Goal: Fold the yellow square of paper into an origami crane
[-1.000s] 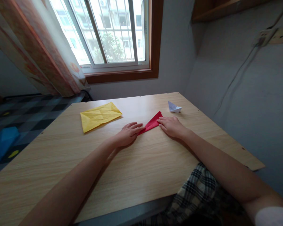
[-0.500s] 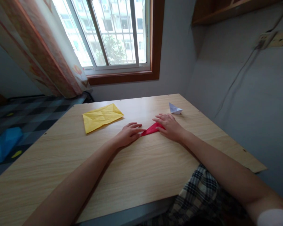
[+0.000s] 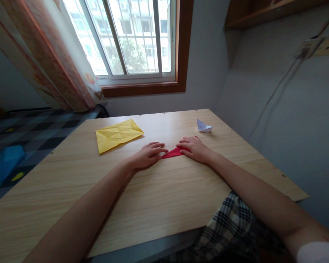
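Observation:
A narrow, pointed piece of folded red paper (image 3: 172,152) lies on the wooden table (image 3: 148,204). My right hand (image 3: 195,148) rests flat over its right part, fingers stretched out, hiding much of it. A small red corner shows beyond that hand's knuckles. At the paper's left tip is my left hand (image 3: 148,155), with its thumb at the point and its fingers extended and apart. Whether the left thumb presses on the tip or only touches it, I cannot tell.
Yellow folded paper (image 3: 119,135) with creases lies at the back left of the table. A small white paper boat (image 3: 204,126) stands at the back right. Left of the table, a blue paper shape (image 3: 7,164) sits on a checked cloth (image 3: 44,124).
My right hand has slid slightly down and toward me over the red paper, and a red corner now shows behind it. My left index finger has lifted or drawn back a little from the tip.

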A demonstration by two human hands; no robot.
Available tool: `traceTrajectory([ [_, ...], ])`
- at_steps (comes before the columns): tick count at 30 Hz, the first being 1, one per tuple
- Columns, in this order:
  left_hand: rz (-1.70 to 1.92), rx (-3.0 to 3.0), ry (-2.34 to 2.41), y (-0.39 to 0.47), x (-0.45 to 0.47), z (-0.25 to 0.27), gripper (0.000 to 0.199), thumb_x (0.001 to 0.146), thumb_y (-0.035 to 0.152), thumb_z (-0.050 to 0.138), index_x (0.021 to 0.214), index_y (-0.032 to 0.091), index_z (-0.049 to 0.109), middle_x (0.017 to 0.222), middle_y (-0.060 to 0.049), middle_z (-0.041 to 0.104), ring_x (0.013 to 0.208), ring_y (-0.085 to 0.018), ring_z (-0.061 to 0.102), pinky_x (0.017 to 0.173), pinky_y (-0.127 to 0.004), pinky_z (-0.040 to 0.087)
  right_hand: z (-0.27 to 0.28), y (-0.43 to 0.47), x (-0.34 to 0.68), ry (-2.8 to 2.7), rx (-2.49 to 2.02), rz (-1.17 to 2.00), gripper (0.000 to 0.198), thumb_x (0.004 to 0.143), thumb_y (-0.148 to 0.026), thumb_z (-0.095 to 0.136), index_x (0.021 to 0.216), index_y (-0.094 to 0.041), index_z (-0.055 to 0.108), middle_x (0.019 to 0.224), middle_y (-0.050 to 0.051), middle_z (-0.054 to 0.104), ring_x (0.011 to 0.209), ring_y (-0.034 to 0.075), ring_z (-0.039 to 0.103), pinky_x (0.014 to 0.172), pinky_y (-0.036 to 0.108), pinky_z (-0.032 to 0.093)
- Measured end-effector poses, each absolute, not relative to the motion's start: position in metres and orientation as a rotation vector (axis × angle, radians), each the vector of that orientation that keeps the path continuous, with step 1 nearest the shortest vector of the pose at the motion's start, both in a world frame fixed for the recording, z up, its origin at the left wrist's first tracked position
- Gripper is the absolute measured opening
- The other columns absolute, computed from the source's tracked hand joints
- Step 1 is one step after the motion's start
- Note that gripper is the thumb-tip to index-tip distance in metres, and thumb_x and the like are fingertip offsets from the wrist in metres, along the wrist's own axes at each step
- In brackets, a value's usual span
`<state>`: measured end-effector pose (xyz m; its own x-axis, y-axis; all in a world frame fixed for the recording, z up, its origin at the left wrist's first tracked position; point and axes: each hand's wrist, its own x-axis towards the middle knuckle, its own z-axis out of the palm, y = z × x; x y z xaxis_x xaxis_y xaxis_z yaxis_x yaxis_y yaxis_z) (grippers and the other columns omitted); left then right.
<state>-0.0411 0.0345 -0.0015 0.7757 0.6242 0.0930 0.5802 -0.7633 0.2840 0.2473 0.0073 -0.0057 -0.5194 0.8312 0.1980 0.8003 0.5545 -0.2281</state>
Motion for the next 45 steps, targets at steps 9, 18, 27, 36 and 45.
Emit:
traceTrajectory([
  [9, 0.156, 2.665, 0.940, 0.037, -0.046, 0.005, 0.045, 0.096, 0.029, 0.052, 0.141, 0.031, 0.058, 0.159, -0.004, 0.044, 0.149, -0.028, 0.034, 0.122, -0.049, 0.028, -0.002, 0.006, 0.245, -2.461, -1.207, 0.086, 0.026, 0.094, -0.025, 0.062, 0.118, -0.021, 0.071, 0.134, 0.012, 0.066, 0.130, 0.028, 0.052, 0.111, 0.050, 0.030],
  [18, 0.160, 2.620, 0.926, 0.034, -0.047, 0.009, 0.054, 0.090, 0.023, 0.057, 0.142, 0.033, 0.057, 0.159, -0.003, 0.044, 0.150, -0.028, 0.033, 0.123, -0.050, 0.027, 0.006, -0.003, 0.239, -2.543, -1.117, -0.209, 0.019, 0.098, -0.020, 0.054, 0.098, -0.019, 0.072, 0.106, 0.010, 0.069, 0.106, 0.026, 0.053, 0.095, 0.041, 0.032],
  [27, 0.135, 2.628, 0.899, 0.035, -0.047, 0.008, 0.051, 0.087, 0.020, 0.058, 0.135, 0.037, 0.064, 0.160, 0.001, 0.043, 0.151, -0.031, 0.031, 0.122, -0.054, 0.027, 0.007, -0.006, 0.231, -2.669, -1.108, -0.237, 0.019, 0.099, -0.016, 0.052, 0.091, -0.016, 0.069, 0.099, 0.011, 0.068, 0.093, 0.023, 0.054, 0.081, 0.035, 0.032],
  [36, 0.160, 2.602, 0.928, 0.032, -0.044, 0.010, 0.035, 0.095, 0.036, 0.057, 0.126, 0.034, 0.071, 0.158, -0.002, 0.045, 0.150, -0.032, 0.032, 0.122, -0.054, 0.027, 0.010, -0.008, 0.229, -2.689, -1.120, -0.277, 0.017, 0.097, -0.016, 0.054, 0.090, -0.015, 0.070, 0.098, 0.011, 0.069, 0.093, 0.023, 0.056, 0.081, 0.035, 0.032],
  [45, 0.307, 2.608, 0.979, 0.029, -0.038, 0.001, 0.039, 0.095, 0.053, 0.057, 0.124, 0.032, 0.072, 0.151, -0.006, 0.053, 0.144, -0.031, 0.039, 0.119, -0.051, 0.031, 0.012, -0.008, 0.230, -2.694, -1.144, -0.193, 0.021, 0.097, -0.015, 0.051, 0.089, -0.016, 0.071, 0.098, 0.010, 0.070, 0.088, 0.022, 0.059, 0.083, 0.034, 0.034],
])
